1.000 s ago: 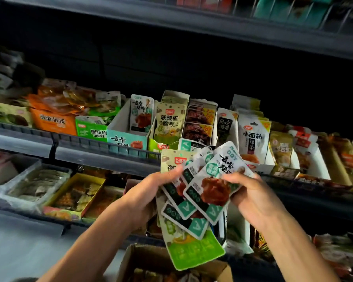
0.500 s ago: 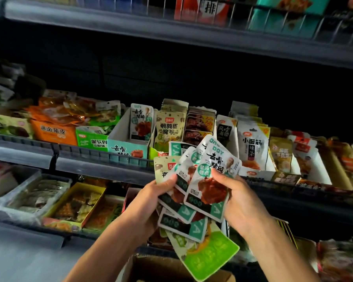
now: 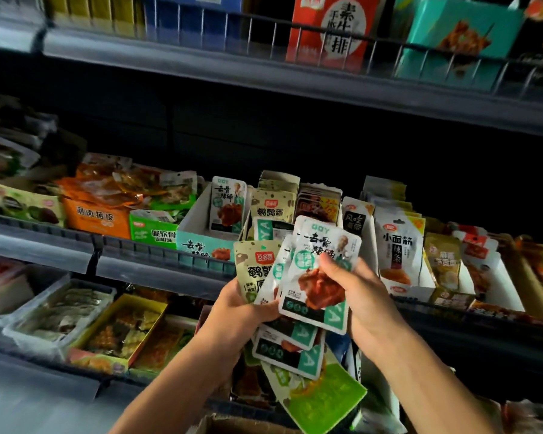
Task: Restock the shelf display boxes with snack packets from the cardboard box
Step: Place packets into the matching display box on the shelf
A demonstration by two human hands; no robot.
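My left hand [image 3: 242, 303] grips a fanned bunch of snack packets [image 3: 290, 341] in front of the middle shelf, white-and-teal ones over a green one that hangs lowest. My right hand [image 3: 351, 285] pinches the front white-and-teal packet [image 3: 314, 289] of the bunch by its right side. Behind the packets stands a teal-fronted display box [image 3: 201, 245] holding one matching packet [image 3: 228, 203] upright. The cardboard box [image 3: 232, 426] shows only as an open flap at the bottom edge.
Other display boxes line the middle shelf: orange [image 3: 96, 216] and green [image 3: 152, 234] to the left, quail-egg packets [image 3: 271, 203] and yellow-white packets [image 3: 398, 255] to the right. Trays of packets [image 3: 60, 311] fill the lower shelf. A wire-railed upper shelf [image 3: 295, 86] runs overhead.
Both hands have lifted the bunch of packets up and slightly right, closer to the middle shelf. The view has tilted up, so more of the upper shelf shows and less of the cardboard box.
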